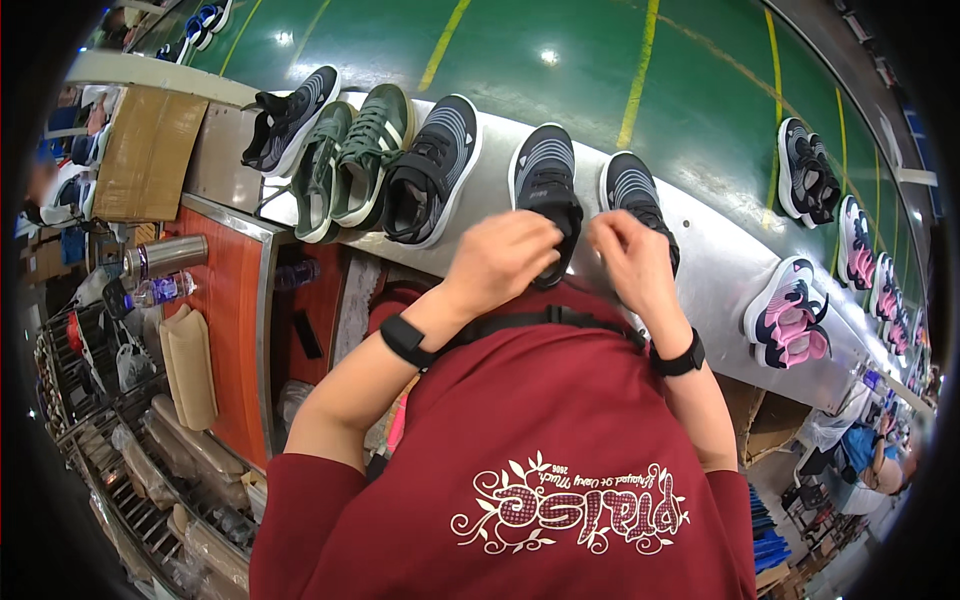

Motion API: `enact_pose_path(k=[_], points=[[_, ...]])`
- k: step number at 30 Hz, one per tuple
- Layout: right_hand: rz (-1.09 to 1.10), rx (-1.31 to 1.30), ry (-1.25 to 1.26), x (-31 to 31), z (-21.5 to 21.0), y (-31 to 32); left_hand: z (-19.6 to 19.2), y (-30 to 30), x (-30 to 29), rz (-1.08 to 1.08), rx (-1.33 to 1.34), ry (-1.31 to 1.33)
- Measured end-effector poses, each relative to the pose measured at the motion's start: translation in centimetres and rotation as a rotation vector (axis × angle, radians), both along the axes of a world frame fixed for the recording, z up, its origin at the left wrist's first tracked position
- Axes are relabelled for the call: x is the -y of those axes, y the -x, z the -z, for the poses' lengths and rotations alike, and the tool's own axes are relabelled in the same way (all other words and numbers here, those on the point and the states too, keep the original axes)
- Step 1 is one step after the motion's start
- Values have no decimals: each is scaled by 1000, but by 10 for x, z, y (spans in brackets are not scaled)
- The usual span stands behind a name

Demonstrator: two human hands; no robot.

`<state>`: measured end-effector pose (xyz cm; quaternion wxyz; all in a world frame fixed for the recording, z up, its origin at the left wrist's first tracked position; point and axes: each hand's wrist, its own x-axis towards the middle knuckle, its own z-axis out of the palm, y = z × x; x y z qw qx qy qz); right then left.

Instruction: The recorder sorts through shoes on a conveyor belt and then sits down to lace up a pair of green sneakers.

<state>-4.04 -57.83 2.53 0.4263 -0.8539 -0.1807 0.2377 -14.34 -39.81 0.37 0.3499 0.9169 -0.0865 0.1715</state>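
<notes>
In front of me a black and grey sports shoe [547,165] stands on the metal ledge, toe pointing away. My left hand [500,262] is at its ankle opening, fingers bent together and slightly blurred; what they pinch, if anything, is hidden. To the right stands a similar black and grey shoe [632,185], its heel part covered by my right hand [636,262]. The fingers of that hand are curled and closed, with their tips out of sight. Another black and grey shoe [432,170] with a strap stands left of my hands.
Further left are a pair of green shoes [372,140] and a black and grey shoe [295,120]. Pink and navy shoes [785,310] stand at the right. Beyond the ledge [705,260] runs a green surface [560,80] with yellow lines. A steel flask [168,256] lies on the left.
</notes>
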Motion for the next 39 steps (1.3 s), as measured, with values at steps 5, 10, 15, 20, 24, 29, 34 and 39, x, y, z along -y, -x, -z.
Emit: enact_pose_path(k=[5, 10, 15, 20, 24, 29, 34, 39], points=[[-431, 50, -87, -30, 21, 31, -1, -6, -21, -557, -183, 327], [-599, 11, 159, -49, 44, 23, 6, -37, -29, -273, -746, 598], [-518, 102, 341, -46, 50, 23, 15, -49, -27, -286, -729, 807], [-394, -144, 165, -20, 41, 20, 35, -42, -17, -219, -762, 865], [-351, -177, 150, -18, 46, 18, 40, -39, -13, -269, -781, 894], [-372, -209, 152, -18, 45, 16, 45, -34, -8, -305, -729, 830], [-353, -202, 141, -17, 50, 17, 43, -25, 7, -399, -679, 728], [-422, -156, 183, -22, 51, 18, 54, -14, 18, -592, -551, 536]])
